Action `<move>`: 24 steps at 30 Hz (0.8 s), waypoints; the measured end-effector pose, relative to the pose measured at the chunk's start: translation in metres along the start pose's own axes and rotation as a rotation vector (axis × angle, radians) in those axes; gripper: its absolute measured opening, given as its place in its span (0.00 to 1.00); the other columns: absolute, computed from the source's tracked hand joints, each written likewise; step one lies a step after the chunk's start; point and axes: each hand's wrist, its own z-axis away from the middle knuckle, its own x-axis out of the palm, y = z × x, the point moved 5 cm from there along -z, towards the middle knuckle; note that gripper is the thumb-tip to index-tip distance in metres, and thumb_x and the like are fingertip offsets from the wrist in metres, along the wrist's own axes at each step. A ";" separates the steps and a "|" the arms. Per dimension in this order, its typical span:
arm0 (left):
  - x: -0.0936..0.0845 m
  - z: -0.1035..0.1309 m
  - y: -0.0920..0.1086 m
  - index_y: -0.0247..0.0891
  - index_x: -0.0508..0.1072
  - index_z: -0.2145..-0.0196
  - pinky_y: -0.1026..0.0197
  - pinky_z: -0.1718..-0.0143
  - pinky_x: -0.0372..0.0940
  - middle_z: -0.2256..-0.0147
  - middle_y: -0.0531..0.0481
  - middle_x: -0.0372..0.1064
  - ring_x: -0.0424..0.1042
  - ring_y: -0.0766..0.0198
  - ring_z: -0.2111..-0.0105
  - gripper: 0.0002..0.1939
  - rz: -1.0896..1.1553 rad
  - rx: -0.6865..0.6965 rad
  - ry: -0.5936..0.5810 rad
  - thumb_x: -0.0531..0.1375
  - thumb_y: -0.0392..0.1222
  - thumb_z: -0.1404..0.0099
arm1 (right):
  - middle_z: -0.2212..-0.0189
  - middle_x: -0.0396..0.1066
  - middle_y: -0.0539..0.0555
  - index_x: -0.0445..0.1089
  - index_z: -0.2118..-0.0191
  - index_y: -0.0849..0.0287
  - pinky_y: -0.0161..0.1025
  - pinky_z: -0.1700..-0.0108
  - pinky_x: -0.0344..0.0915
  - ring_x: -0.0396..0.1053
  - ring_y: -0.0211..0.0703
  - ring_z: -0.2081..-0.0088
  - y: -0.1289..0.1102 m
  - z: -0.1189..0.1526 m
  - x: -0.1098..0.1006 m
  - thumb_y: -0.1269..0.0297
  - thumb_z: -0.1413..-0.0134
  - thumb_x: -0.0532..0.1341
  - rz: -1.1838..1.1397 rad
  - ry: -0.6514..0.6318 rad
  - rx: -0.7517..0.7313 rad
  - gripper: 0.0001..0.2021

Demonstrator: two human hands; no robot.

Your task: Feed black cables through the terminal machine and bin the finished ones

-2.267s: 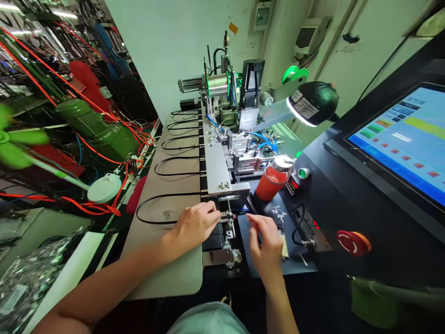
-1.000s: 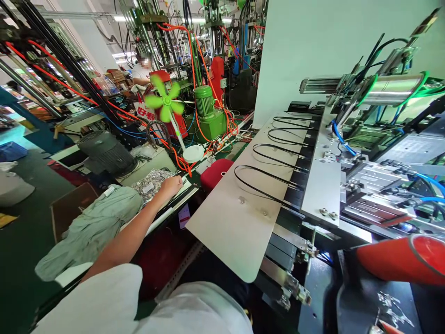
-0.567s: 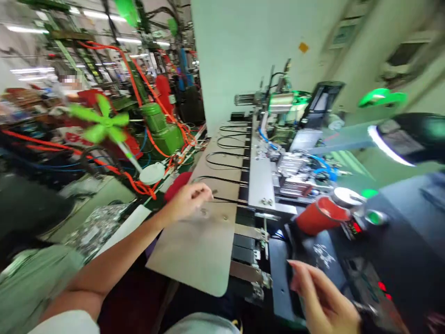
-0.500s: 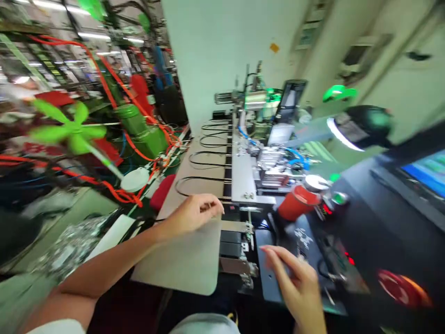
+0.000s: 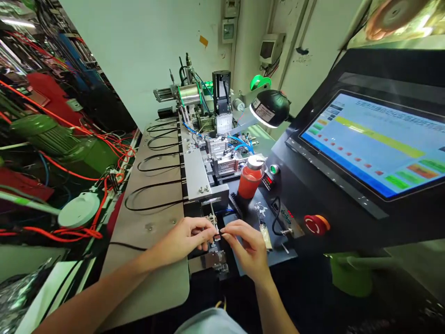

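My left hand [image 5: 191,236] is closed in a pinch over the metal fixture at the end of the machine rail [image 5: 196,174]. Facing it, my right hand [image 5: 246,243] also pinches, its fingertips almost meeting those of the left. What lies between the fingertips is too small to name. Under my left forearm is the metal plate [image 5: 163,283]. Several black cables [image 5: 153,188] loop over the plate beyond the left hand. Small silvery parts [image 5: 260,208] lie on a dark tray to the right of my right hand.
A red jar [image 5: 249,181] stands behind the tray. Further right are a red emergency button [image 5: 316,225] and a touchscreen [image 5: 375,139]. A black lamp [image 5: 270,109] hangs over the machine. Green motor [image 5: 38,134] and orange cables are at left.
The view has turned to the right. My hands, which were apart, have come together at the fixture, and both are now pinched.
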 end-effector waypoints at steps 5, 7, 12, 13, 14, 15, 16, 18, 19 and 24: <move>-0.003 0.003 0.000 0.35 0.72 0.69 0.67 0.72 0.63 0.73 0.53 0.67 0.67 0.69 0.74 0.10 -0.070 0.055 0.215 0.57 0.44 0.35 | 0.70 0.70 0.50 0.72 0.63 0.55 0.34 0.67 0.63 0.66 0.39 0.69 0.007 0.006 0.005 0.68 0.40 0.60 -0.042 0.091 0.099 0.03; -0.003 0.007 0.006 0.36 0.72 0.70 0.67 0.70 0.62 0.71 0.52 0.67 0.67 0.69 0.72 0.09 -0.272 0.182 0.299 0.56 0.41 0.34 | 0.72 0.68 0.50 0.71 0.66 0.56 0.34 0.68 0.61 0.65 0.38 0.70 0.007 0.008 0.005 0.68 0.40 0.59 -0.039 0.099 0.128 0.04; 0.002 0.017 0.020 0.37 0.72 0.69 0.68 0.74 0.56 0.72 0.54 0.65 0.63 0.71 0.75 0.07 -0.668 0.423 0.245 0.56 0.37 0.34 | 0.77 0.63 0.48 0.67 0.72 0.59 0.34 0.70 0.56 0.60 0.36 0.73 -0.003 0.001 -0.001 0.69 0.40 0.59 0.014 -0.163 0.164 0.09; 0.002 0.016 0.020 0.37 0.71 0.70 0.68 0.74 0.56 0.72 0.54 0.64 0.63 0.71 0.75 0.07 -0.659 0.412 0.217 0.56 0.37 0.34 | 0.77 0.62 0.47 0.67 0.73 0.59 0.33 0.71 0.56 0.59 0.36 0.74 -0.004 -0.001 -0.001 0.69 0.40 0.59 0.013 -0.216 0.161 0.09; 0.001 0.015 0.020 0.36 0.71 0.70 0.68 0.74 0.56 0.73 0.55 0.64 0.63 0.71 0.75 0.07 -0.618 0.386 0.206 0.56 0.36 0.34 | 0.77 0.62 0.47 0.67 0.72 0.59 0.33 0.71 0.55 0.59 0.35 0.74 -0.005 -0.002 0.000 0.70 0.40 0.59 0.009 -0.227 0.146 0.09; 0.000 0.013 0.020 0.36 0.71 0.71 0.68 0.73 0.57 0.73 0.55 0.64 0.64 0.71 0.74 0.07 -0.553 0.351 0.213 0.56 0.37 0.34 | 0.77 0.63 0.47 0.67 0.72 0.59 0.33 0.71 0.55 0.59 0.35 0.74 -0.005 -0.003 0.000 0.70 0.40 0.59 0.003 -0.191 0.118 0.08; -0.002 0.012 0.019 0.36 0.70 0.71 0.68 0.72 0.57 0.73 0.55 0.64 0.64 0.71 0.74 0.08 -0.472 0.312 0.234 0.56 0.37 0.34 | 0.76 0.63 0.47 0.67 0.71 0.59 0.33 0.70 0.56 0.60 0.36 0.73 -0.005 -0.004 0.001 0.70 0.40 0.59 -0.001 -0.116 0.081 0.08; -0.002 0.008 0.015 0.35 0.69 0.72 0.68 0.72 0.58 0.73 0.55 0.63 0.64 0.71 0.74 0.09 -0.296 0.232 0.277 0.56 0.39 0.33 | 0.75 0.63 0.47 0.67 0.68 0.58 0.33 0.71 0.56 0.60 0.35 0.72 -0.005 -0.002 0.005 0.72 0.39 0.58 0.007 0.079 -0.002 0.06; -0.001 0.007 0.012 0.35 0.69 0.71 0.68 0.73 0.58 0.73 0.55 0.63 0.63 0.71 0.75 0.10 -0.210 0.194 0.283 0.56 0.41 0.33 | 0.75 0.63 0.47 0.67 0.68 0.57 0.33 0.71 0.55 0.60 0.35 0.73 -0.004 0.001 0.009 0.73 0.39 0.58 0.019 0.168 -0.039 0.06; 0.007 0.005 -0.001 0.35 0.69 0.70 0.68 0.76 0.58 0.73 0.55 0.62 0.62 0.72 0.77 0.12 0.002 0.098 0.269 0.56 0.47 0.33 | 0.76 0.58 0.45 0.62 0.69 0.57 0.32 0.73 0.53 0.56 0.33 0.76 -0.003 0.009 0.023 0.74 0.38 0.55 0.114 0.310 -0.078 0.08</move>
